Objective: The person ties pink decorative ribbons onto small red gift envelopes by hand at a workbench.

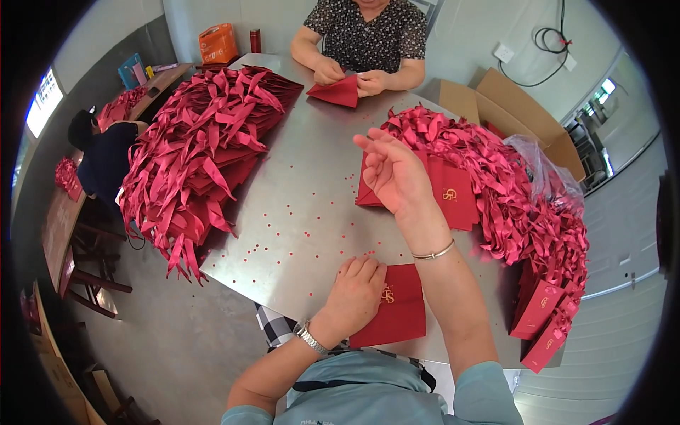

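Note:
Close to my body, a flat red paper bag (404,322) with a gold mark lies at the near edge of the metal table. My left hand (354,294) is on its left side, fingers curled down and pressed together against it. Raised above the table, my right hand (391,170) is open and holds nothing, its palm turned up and fingers loosely bent. Behind and below it are red paper bags (453,195) lying flat, beside a large heap of red bags with ribbon handles (496,177).
Another big heap of ribboned red bags (205,149) covers the table's left side. Small red dots (278,262) are scattered over the metal table (304,191). Across from me a person (368,42) handles a red bag (334,92). A cardboard box (524,106) stands at the far right.

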A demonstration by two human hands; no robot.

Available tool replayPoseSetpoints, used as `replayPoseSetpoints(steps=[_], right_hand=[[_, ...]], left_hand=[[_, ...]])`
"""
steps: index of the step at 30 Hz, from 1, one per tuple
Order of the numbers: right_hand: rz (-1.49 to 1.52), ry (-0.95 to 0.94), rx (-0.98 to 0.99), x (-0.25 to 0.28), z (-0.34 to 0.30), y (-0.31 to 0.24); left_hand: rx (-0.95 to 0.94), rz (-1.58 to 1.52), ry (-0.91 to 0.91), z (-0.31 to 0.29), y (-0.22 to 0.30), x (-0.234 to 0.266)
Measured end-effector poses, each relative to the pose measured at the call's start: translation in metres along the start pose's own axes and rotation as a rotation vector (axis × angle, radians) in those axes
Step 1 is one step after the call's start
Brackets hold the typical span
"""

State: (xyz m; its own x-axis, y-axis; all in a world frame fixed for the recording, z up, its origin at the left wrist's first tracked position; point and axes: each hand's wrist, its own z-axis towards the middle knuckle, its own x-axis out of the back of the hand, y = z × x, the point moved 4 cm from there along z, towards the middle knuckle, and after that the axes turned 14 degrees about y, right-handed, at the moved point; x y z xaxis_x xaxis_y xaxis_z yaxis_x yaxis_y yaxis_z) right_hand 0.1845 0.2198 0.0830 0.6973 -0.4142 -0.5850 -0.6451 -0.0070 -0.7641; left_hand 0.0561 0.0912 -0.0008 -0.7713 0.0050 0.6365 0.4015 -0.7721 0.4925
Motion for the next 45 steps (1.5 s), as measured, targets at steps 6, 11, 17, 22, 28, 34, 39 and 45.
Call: replayPoseSetpoints(steps=[6, 11, 17, 22, 28, 34, 39, 45], right_hand=[[-0.145, -0.006, 0.023, 0.019, -0.011, 0.004], [-0.923, 0.164, 0.727, 0.123, -0.068, -0.043], [-1.056, 0.529, 0.567, 0.246, -0.102, -0.018], [-0.940, 0.406, 0.593, 0.199, -0.099, -0.006], [-0.762, 0.224, 0.438, 0.146, -0.099, -0.022], [0.062, -0.028, 0.230, 0.021, -0.024, -0.078], [-0.464, -0.114, 0.323, 0.040, -0.084, -0.032], [-1.274, 0.180, 0.843, 0.177, -0.134, -0.032]], left_hand=[[-0.005, 0.000, -0.014, 0.001, 0.000, 0.000], [-0.008, 0.016, -0.003, -0.001, -0.001, 0.000], [-0.014, 0.028, -0.003, 0.001, 0.001, -0.003], [-0.009, 0.011, 0.007, 0.005, -0.002, -0.001], [-0.016, 0.013, 0.030, -0.003, 0.002, 0.005], [-0.084, 0.189, -0.180, 0.006, 0.012, -0.010], [-0.003, 0.263, -0.280, 0.030, 0.012, -0.011], [-0.011, 0.126, -0.211, 0.050, 0.009, -0.014]])
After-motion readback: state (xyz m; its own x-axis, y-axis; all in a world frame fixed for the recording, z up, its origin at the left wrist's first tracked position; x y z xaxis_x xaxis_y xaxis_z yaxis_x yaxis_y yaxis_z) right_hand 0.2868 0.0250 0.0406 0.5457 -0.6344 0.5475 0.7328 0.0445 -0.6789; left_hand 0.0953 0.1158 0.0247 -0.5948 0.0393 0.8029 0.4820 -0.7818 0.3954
